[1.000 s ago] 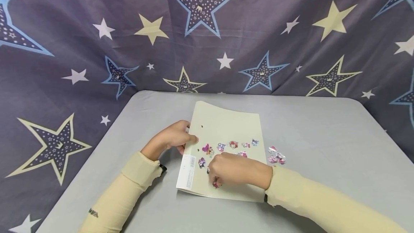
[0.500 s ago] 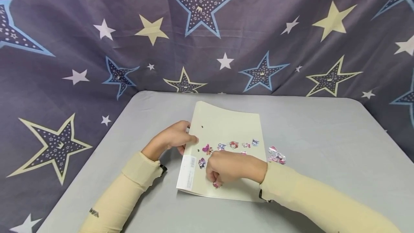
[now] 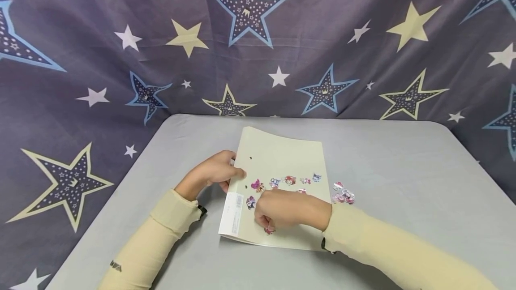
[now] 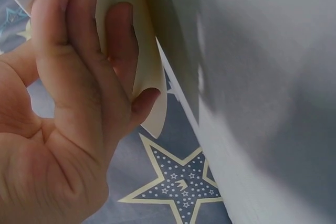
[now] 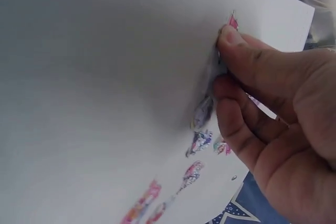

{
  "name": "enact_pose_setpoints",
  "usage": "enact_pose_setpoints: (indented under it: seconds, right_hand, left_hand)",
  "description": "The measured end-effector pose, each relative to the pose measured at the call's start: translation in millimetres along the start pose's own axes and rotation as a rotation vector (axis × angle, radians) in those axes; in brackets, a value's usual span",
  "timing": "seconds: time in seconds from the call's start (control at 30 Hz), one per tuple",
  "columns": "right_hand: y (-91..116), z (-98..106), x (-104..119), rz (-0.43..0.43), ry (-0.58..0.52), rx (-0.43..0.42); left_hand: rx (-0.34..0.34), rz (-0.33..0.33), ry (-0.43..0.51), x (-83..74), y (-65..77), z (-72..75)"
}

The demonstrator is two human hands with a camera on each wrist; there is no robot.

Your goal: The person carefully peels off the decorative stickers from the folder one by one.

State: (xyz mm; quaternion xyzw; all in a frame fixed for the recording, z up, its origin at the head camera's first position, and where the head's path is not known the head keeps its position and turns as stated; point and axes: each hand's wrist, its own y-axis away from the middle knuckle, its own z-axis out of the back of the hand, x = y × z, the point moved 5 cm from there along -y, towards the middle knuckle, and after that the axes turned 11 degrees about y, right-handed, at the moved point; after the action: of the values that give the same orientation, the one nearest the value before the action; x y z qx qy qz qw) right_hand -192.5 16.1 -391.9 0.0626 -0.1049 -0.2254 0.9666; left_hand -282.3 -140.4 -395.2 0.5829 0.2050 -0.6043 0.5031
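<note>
A cream paper booklet (image 3: 282,155) with a white barcode strip (image 3: 231,214) lies at a slight angle on the grey table. My left hand (image 3: 215,168) grips its left edge, thumb on top; in the left wrist view the fingers lie along the curved cream sheet (image 4: 149,77). Several shiny cartoon stickers (image 3: 290,180) are spread in rows across the cover's lower half. My right hand (image 3: 282,209) is low on the cover, finger and thumb pinched at a small pink sticker (image 3: 269,230). Its pink tip (image 5: 233,22) pokes out past the thumb in the right wrist view.
A small pile of loose stickers (image 3: 343,193) lies on the table (image 3: 387,169) just right of the booklet. Two small dark dots mark the booklet's left side. A star-patterned cloth (image 3: 346,26) hangs behind and beside the table.
My right hand has shifted slightly left over the lower cover, staying at the pink sticker. The left hand keeps its grip, and the head view has moved a little.
</note>
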Motion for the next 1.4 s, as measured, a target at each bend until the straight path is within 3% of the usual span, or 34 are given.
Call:
enact_pose_setpoints:
  seconds: [0.2, 0.43, 0.63, 1.03, 1.4]
  right_hand:
    - [5, 0, 0, -0.007, 0.026, -0.068]
    - [8, -1, 1, -0.028, 0.072, -0.067]
    - [7, 2, 2, -0.008, 0.049, -0.081]
    - [0, 0, -3, -0.003, -0.074, -0.022]
    - [-10, 3, 4, 0.023, 0.073, 0.031]
  left_hand:
    - [-0.004, 0.005, 0.007, 1.5, 0.0, 0.8]
    - [-0.006, 0.007, -0.001, 2.3, -0.7, 1.0]
    - [-0.014, 0.000, -0.025, 0.9, 0.0, 1.0]
    - [-0.004, 0.000, -0.023, 1.0, -0.3, -0.3]
    - [0.001, 0.000, -0.003, 1.9, 0.5, -0.7]
